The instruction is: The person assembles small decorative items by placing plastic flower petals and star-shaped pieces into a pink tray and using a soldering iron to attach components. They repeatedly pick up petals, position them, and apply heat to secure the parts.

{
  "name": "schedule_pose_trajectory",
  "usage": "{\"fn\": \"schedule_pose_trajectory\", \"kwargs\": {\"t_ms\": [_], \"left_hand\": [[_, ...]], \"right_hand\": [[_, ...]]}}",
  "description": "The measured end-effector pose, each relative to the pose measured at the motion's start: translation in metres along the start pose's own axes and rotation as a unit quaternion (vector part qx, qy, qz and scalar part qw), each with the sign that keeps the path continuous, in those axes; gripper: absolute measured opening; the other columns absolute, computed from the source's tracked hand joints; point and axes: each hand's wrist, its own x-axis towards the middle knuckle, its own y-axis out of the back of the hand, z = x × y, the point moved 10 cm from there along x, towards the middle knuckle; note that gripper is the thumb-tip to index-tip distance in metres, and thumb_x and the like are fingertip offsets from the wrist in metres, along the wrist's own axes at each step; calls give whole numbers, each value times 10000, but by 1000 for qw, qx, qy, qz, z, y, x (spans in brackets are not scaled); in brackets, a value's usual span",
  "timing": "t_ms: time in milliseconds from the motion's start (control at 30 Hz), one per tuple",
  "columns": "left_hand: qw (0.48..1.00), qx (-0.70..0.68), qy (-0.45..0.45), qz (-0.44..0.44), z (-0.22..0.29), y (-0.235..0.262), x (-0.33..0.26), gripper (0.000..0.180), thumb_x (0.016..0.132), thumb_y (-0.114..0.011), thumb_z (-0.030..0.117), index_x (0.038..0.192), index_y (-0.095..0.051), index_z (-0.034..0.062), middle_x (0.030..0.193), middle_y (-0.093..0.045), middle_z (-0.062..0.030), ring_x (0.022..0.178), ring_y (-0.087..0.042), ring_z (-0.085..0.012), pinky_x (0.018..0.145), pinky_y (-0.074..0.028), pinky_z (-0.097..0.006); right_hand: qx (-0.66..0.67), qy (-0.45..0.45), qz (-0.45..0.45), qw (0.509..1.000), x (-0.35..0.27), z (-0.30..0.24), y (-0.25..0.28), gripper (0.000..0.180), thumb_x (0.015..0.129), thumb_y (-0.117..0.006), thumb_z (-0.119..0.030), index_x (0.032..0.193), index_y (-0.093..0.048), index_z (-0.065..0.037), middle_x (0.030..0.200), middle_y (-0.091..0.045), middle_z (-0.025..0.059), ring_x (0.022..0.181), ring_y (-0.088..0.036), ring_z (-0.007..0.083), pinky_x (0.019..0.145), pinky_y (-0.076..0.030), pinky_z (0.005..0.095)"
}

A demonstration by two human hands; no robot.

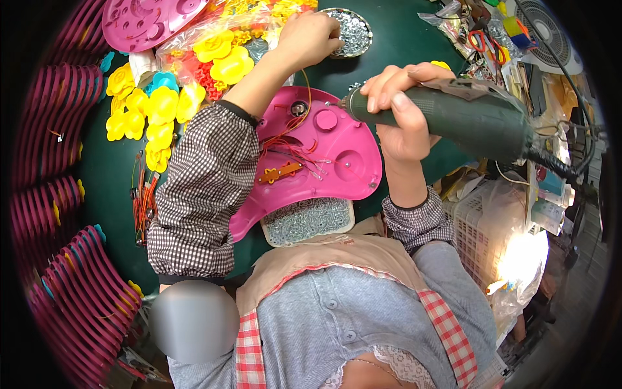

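Green table (402, 39) crowded; left hand (310, 39) at screw dish (350, 31) rim.

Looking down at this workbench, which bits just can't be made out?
- Head view: whether the left hand has pinched a screw from the round dish of screws; its fingertips curl out of sight.
- The tip of the green electric screwdriver is too small against the pink plastic shell.
- The tray of screws is partly hidden under that shell.
- The right hand covers the screwdriver's grip.
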Motion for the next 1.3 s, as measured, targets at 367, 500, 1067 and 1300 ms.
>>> {"fn": "schedule_pose_trajectory", "kwargs": {"t_ms": [367, 500, 1067, 1300], "left_hand": [[938, -321, 57, 119, -28, 43, -73, 153, 929, -714, 135, 1024, -720, 14, 860, -737, -87, 773, -696, -164, 742, -566, -329], [904, -408, 108, 68, -38, 40, -130, 152, 951, -687, 114, 1048, -709, 0, 864, -711, -31, 771, -632, -90, 730, -541, -286], [891, -408, 197, 14, -25, 18, -204, 162, 881, -727, 88, 992, -758, -26, 836, -756, -102, 762, -708, -133, 732, -570, -307], [905, -392, 165, 27, -20, 19, -205, 134, 922, -725, 87, 1000, -759, -17, 820, -739, -41, 743, -661, -77, 707, -552, -268]], "right_hand": [[79, -16, 0, 997, -3, 25, -17, 389, 888, -603, 51, 1255, -481, 19, 785, -616, 115, 652, -608, 199, 673, -586, 410], [74, -13, -21, 997, -5, 28, -32, 379, 893, -599, 49, 1253, -482, 13, 784, -611, 108, 652, -607, 194, 676, -581, 410], [51, -56, -21, 997, -5, 51, -49, 374, 904, -570, 13, 1269, -486, 27, 768, -614, 109, 667, -620, 195, 711, -597, 420], [39, -51, -38, 997, -3, 50, -54, 379, 886, -561, 25, 1257, -484, 35, 754, -611, 111, 657, -618, 206, 706, -590, 427]]}}
